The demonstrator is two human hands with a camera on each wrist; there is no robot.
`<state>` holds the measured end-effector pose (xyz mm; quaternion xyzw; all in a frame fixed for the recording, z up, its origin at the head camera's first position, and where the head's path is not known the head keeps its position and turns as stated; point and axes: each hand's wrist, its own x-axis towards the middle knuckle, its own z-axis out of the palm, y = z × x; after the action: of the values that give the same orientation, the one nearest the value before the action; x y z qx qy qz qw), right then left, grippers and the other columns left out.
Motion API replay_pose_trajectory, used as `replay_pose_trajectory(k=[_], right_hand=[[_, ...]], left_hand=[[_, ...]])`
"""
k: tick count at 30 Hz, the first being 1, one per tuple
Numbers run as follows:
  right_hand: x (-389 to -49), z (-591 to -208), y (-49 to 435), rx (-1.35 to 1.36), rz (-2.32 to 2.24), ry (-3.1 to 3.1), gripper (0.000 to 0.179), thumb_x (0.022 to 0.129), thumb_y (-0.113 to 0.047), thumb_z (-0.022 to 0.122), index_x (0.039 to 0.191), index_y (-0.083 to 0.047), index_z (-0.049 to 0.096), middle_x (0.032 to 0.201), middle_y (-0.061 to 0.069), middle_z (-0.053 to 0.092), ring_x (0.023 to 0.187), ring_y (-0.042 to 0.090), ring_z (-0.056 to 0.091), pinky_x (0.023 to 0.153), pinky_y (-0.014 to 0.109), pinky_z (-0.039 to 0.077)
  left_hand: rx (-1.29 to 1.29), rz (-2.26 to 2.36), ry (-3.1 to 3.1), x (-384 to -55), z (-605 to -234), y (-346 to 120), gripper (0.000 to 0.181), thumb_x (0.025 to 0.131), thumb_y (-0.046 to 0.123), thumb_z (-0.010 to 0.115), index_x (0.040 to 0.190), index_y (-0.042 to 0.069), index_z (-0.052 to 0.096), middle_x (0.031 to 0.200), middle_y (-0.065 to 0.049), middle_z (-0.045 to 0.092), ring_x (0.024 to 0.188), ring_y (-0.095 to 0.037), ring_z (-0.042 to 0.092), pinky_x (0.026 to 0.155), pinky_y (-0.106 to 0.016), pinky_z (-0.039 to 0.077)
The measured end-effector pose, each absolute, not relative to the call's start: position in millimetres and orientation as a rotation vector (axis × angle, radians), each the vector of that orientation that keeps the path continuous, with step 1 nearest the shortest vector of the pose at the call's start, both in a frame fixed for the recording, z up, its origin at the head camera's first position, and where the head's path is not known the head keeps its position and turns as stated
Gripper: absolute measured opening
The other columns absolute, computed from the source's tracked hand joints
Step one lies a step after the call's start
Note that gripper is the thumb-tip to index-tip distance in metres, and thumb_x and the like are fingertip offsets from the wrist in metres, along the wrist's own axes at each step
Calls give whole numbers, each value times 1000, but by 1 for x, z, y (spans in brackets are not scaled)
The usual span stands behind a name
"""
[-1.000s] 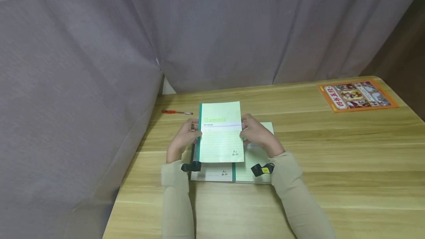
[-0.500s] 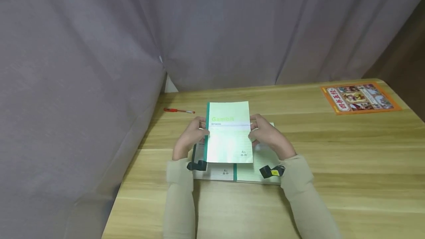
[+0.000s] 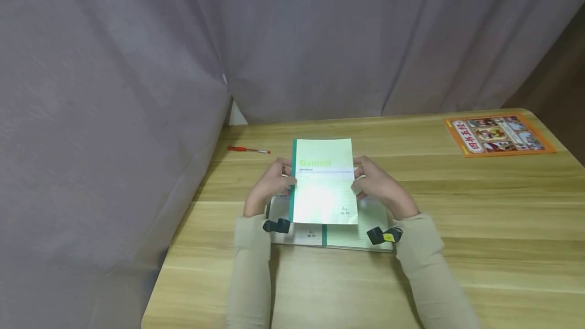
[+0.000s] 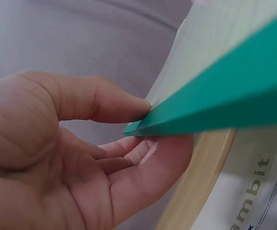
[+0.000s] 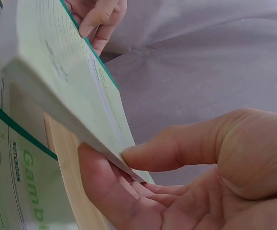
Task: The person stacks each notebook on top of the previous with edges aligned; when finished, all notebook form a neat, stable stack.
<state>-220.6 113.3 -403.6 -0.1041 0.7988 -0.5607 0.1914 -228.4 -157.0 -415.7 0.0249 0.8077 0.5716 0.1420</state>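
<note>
A pale green notebook [image 3: 323, 187] with a dark green spine is held up between both hands, cover facing the head camera. My left hand [image 3: 271, 185] pinches its spine edge, thumb on the cover and fingers behind, as the left wrist view shows close up. On the opposite page edge my right hand [image 3: 384, 187] does the same, seen clearly in the right wrist view. Beneath it, side by side on the table, lie a whitish notebook [image 3: 297, 235] and another pale green notebook [image 3: 372, 225]. The raised notebook covers much of both.
Behind the left hand lies a red pen [image 3: 249, 150]. An orange-bordered picture book [image 3: 500, 135] lies at the far right of the wooden table [image 3: 457, 207]. Grey curtains [image 3: 301, 39] hang at the back and left.
The held notebook and both hands have shifted a little to the right over the two notebooks below. The grip on it looks the same.
</note>
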Motion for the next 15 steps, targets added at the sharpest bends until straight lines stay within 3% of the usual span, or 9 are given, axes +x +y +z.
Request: replay_pose_trajectory(k=[4, 15], right_hand=[[-219, -403, 120, -298, -1560, 2251, 79, 84, 11, 53, 152, 14, 13, 111, 26, 43, 85, 28, 54, 67, 39, 58], [-212, -408, 139, -284, -1555, 2201, 84, 84, 11, 52, 154, 12, 6, 108, 21, 37, 79, 27, 54, 67, 41, 59]], left_hand=[[103, 1636, 2318, -228, -416, -153, 51, 93, -4, 56, 141, -7, 39, 107, -17, 53, 81, -22, 57, 65, -32, 55], [190, 1563, 2296, -227, -419, -141, 43, 94, -4, 55, 134, -8, 43, 97, -18, 58, 73, -24, 61, 67, -40, 59]])
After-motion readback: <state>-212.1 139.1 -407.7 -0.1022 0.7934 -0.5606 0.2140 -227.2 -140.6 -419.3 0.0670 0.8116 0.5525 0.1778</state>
